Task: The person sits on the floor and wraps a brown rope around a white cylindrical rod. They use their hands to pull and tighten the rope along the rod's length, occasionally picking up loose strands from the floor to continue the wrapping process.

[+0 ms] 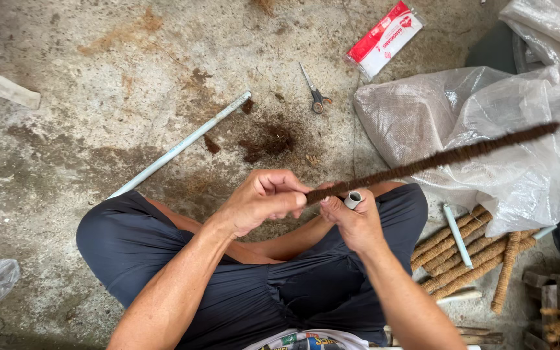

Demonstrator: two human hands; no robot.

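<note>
1. The person sits cross-legged on the concrete floor (pixel 66 129), and both hands are raised above the lap, close together.
2. The left hand (pixel 260 199) is closed around the near end of a long brown fibre-wrapped stick (pixel 435 157); the fingers curl over it and the thumb presses from the side.
3. The right hand (pixel 356 220) is also closed. It pinches the same end of the stick from below and holds a short white tube piece (pixel 353 199), whose open end looks out between the fingers.
4. The stick's long axis runs from the hands up and to the right, rising over the white woven sack (pixel 487 129) toward the right edge of the view. Only the near end is gripped; the rest hangs free in the air.
5. Both hands meet at that same end, touching or almost touching each other. The right hand sits slightly farther along the stick.
6. On the floor to the right, beside the knee, lies a pile of similar fibre-wrapped sticks (pixel 461 256), with a thin white tube (pixel 456 234) across them.
7. Farther out lie a long white pipe (pixel 183 144), a pair of scissors (pixel 315 94), a red and white packet (pixel 384 37), and loose brown fibre (pixel 267 139) in between.
</note>
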